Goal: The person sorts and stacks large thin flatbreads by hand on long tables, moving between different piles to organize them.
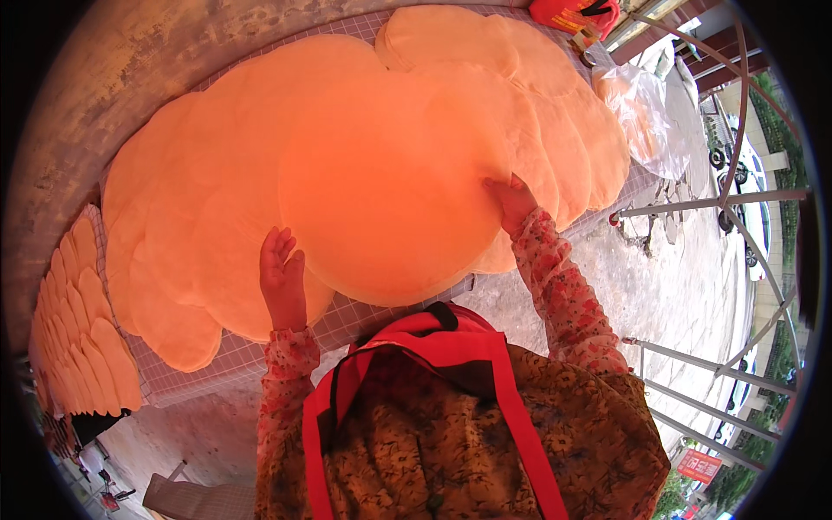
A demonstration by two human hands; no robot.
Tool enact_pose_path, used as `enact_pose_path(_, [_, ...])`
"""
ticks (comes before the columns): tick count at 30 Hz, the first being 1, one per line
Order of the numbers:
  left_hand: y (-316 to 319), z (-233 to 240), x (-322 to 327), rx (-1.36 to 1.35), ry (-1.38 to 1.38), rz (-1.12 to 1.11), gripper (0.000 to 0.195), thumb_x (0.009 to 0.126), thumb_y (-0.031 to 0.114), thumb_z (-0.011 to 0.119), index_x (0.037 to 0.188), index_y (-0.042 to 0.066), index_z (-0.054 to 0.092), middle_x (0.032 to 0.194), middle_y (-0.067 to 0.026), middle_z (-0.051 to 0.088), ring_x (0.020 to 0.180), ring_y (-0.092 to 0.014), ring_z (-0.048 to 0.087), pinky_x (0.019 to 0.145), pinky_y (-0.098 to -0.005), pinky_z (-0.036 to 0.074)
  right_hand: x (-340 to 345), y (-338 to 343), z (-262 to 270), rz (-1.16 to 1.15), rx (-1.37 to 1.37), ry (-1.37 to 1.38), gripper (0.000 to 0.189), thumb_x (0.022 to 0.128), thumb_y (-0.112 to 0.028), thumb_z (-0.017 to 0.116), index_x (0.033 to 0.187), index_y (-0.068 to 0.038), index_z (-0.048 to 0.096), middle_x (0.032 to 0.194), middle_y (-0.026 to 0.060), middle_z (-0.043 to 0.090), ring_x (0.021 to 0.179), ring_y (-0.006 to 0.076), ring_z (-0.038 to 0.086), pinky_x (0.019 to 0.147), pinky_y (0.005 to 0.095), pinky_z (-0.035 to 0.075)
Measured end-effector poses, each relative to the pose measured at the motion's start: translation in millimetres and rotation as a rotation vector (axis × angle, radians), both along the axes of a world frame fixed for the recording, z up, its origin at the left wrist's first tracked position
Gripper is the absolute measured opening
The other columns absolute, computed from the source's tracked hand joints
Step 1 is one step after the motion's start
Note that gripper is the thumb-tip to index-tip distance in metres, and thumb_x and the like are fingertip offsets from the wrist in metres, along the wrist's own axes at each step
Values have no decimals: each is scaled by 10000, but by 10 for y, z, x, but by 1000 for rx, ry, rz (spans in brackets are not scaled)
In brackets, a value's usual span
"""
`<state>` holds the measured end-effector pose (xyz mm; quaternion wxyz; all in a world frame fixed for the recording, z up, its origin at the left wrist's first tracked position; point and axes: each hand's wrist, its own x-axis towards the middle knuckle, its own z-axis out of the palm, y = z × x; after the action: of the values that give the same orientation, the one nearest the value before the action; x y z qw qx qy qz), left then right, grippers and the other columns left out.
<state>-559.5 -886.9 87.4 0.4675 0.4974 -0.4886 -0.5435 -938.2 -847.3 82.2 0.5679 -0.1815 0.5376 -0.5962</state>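
Observation:
A large round orange plush piece (383, 195) lies on top of overlapping rounded orange pieces (188, 214), which are spread across a table with a grid-patterned cover (188, 380). My right hand (513, 200) pinches the round piece near its right edge, and the cloth creases towards the fingertips. At the lower left edge of that piece is my left hand (283, 279), raised with fingers apart and holding nothing. More orange pieces (559, 123) fan out in layers on the right, their undersides hidden.
Narrow orange pieces (84, 312) are stacked at the table's left end. A red bag (572, 14), a small bottle (585, 40) and a clear plastic bag (643, 120) are at the far right. Metal frame bars (689, 203) stand over the concrete floor (604, 273). A bench (195, 499) is lower left.

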Motion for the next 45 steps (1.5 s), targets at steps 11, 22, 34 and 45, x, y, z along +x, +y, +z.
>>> enact_pose_path(11, [537,-948,-53,-396,-1077,-177,607,731,210,649,1270,48,423,1322,-170,389,1222,-375,358,999,-502,295,-490,481,-1176,-104,257,256,310,836,-19,530,1146,-17,548,1007,61,611,838,168,606,695,292,526])
enact_pose_path(22, [946,-1148,334,-277,-1364,-20,615,787,374,588,1333,168,394,1433,-121,269,1319,-342,240,1041,-570,179,40,8,-538,157,-239,1572,602,768,-124,609,1315,-30,375,1332,195,375,1241,359,350,1016,435,308])
enact_pose_path(34, [1055,-1128,505,-251,-1255,4,656,803,420,540,1369,159,334,1469,-119,201,1359,-305,172,1090,-527,94,3020,-1160,28,603,-915,1427,566,845,-263,561,1346,-92,361,1401,176,292,1285,380,272,1008,521,228])
enact_pose_path(45, [1164,-1464,950,-557,-787,35,426,751,253,603,1124,61,531,1217,-159,473,1209,-333,378,1013,-493,286,3541,-1505,-1526,623,-922,2306,584,910,-463,375,1403,-170,262,1453,124,238,1301,343,289,939,514,348])
